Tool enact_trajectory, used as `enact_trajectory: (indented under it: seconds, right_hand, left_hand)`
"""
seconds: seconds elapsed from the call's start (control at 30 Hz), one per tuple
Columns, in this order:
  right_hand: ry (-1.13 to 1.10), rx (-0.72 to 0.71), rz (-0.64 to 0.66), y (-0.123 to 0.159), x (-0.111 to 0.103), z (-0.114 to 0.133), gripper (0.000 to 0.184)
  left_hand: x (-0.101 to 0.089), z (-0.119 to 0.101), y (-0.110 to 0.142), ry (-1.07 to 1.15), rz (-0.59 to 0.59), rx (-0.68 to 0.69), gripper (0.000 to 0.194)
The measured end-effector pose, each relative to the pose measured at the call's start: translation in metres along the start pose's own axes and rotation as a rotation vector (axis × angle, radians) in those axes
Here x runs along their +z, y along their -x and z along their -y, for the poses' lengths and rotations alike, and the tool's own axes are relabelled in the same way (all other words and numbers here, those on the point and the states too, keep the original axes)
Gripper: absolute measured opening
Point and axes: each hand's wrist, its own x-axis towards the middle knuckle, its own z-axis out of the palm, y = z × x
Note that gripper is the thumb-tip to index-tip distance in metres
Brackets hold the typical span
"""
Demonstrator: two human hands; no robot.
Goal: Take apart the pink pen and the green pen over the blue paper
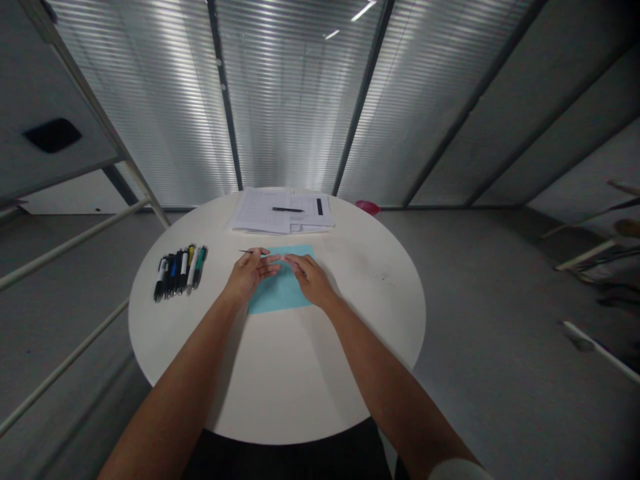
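Note:
A sheet of light blue paper [283,290] lies on the round white table [280,373]. Over its upper part my left hand [247,273] holds a thin dark stick [245,251] between thumb and forefinger, its end poking out to the left. The stick is too small to tell whether it is a slim pen or a refill. The other left fingers are loosely bent toward the right. My right hand [311,277] meets them at the fingertips above the paper, its fingers pressed together. Anything small between these fingertips cannot be made out.
A row of several pens [180,270] lies at the table's left. Behind the blue sheet is a stack of printed papers [260,210] with a black pen [287,209] on top. A whiteboard stand [95,217] is close on the left. A pink object [367,207] shows past the far edge.

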Motion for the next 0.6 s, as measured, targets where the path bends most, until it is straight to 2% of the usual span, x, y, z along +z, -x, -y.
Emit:
enact_trajectory:
  seconds: [0.6]
  right_hand:
    - [-0.054, -0.001, 0.013, 0.0019, 0.0009, -0.0072, 0.047]
  left_hand:
    - [-0.0033, -0.0019, -0.0022, -0.028, -0.045, 0.009, 0.033]
